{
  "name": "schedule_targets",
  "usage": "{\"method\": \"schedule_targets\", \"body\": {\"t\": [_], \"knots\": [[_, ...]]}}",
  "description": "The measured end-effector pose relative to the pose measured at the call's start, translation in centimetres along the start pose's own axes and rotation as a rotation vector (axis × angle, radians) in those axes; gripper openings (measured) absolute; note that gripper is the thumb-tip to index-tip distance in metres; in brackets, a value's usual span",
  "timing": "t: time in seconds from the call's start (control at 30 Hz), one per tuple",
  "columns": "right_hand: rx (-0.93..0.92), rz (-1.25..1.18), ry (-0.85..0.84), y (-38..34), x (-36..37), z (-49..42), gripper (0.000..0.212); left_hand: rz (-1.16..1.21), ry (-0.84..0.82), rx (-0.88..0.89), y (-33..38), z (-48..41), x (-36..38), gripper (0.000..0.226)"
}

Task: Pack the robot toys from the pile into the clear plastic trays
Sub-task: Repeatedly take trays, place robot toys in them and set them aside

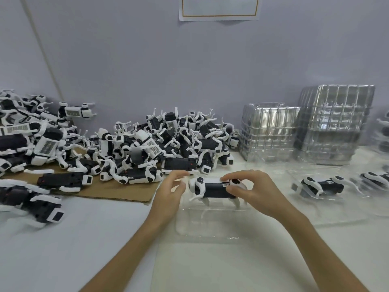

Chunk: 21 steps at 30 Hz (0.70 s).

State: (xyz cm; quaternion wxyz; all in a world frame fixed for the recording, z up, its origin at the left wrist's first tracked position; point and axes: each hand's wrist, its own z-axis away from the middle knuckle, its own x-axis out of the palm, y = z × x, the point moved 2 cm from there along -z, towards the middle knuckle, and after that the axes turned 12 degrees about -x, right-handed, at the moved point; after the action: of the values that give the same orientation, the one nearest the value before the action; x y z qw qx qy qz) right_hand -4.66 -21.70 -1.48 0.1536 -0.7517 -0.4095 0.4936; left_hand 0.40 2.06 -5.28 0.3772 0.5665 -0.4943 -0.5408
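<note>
1. Toy (214, 189), a black-and-white robot dog, is held on its side just above a clear tray (210, 220) on the white table (84, 239), not yet seated in it as far as I can judge.
2. Left hand (168, 199) pinches the toy's head end with fingers curled; right hand (252, 192) grips the rear end, thumb below and fingers over the top.
3. Done so far: one packed toy (322, 186) lies in a tray to the right, and another (376, 180) shows at the right edge, blurred.
4. Left to do: nearly everything. A big pile (164, 144) sits behind the hands, partly on cardboard (117, 190), and more toys (27, 144) crowd the left side.
5. Two stacks of empty trays (269, 133) (334, 123) stand against the wall, so supply looks ample.
6. Writing: small labels on the toys' bodies and grille-like panels on their undersides are too small to read. A paper notice (219, 9) with an orange border hangs on the wall; its text is cut off.
</note>
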Motion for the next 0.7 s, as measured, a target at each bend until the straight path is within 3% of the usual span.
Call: {"method": "schedule_targets", "body": {"t": [0.13,0.3,0.4,0.43,0.53,0.7], "knots": [[0.023,0.063,-0.065,0.0,0.0,0.0,0.020,-0.081,0.039,0.130,0.7,0.4,-0.2,0.044],[0.082,0.102,-0.092,0.1,0.5,-0.1,0.019,-0.187,-0.025,0.155,1.1,0.5,-0.2,0.047],[0.015,0.158,-0.023,0.1,0.7,-0.1,0.015,-0.211,-0.064,0.151,1.2,0.9,-0.1,0.021],[-0.010,0.173,0.018,0.2,0.6,-0.2,0.018,-0.196,-0.080,0.134,1.1,1.0,-0.1,0.016],[0.113,0.022,0.105,1.0,-0.2,-0.4,0.028,-0.122,-0.070,0.067,0.8,1.0,0.2,0.034],[0.409,-0.124,-0.124,3.2,0.0,0.1,0.054,0.025,-0.174,-0.233,0.7,0.9,0.8,0.059]]}}
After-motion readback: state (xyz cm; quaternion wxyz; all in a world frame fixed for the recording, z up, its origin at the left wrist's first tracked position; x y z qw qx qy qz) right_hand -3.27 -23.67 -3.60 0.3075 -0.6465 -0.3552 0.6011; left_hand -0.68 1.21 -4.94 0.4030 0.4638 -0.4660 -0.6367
